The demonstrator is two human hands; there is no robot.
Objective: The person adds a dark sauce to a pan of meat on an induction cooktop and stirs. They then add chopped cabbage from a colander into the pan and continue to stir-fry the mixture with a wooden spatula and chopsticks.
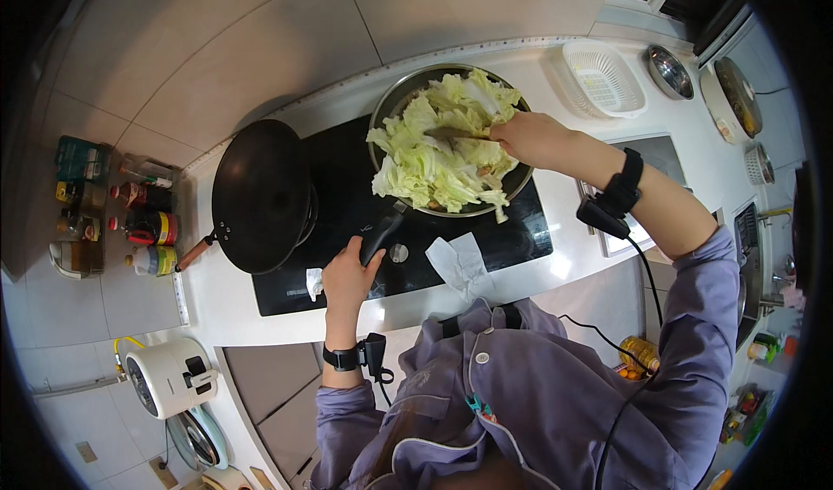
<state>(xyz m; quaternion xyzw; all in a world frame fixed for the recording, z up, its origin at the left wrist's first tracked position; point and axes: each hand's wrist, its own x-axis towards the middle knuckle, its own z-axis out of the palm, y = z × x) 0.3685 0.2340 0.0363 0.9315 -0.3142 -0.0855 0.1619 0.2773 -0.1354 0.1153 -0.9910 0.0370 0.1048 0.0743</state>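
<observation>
A wide frying pan (518, 192) heaped with cut cabbage leaves (423, 158) stands on the black glass cooktop (338, 165). My left hand (348, 272) is closed round the pan's black handle (382, 230). Over the pan's right side, my right hand (530, 140) grips the wooden handle of a spatula (455, 133), whose working end is partly buried among the leaves. Some leaves hang over the pan's rim. Left of the pan, a black wok (260, 194) with a wooden handle leans tilted on the cooktop. A crumpled white paper towel (459, 262) lies at the cooktop's front edge.
At the back right are a white plastic basket (602, 80), a steel bowl (670, 72) and a lidded electric pan (732, 100). Sauce bottles (153, 226) stand on the left by the wall. A white appliance (172, 376) is at lower left. Cables hang from both wrist straps.
</observation>
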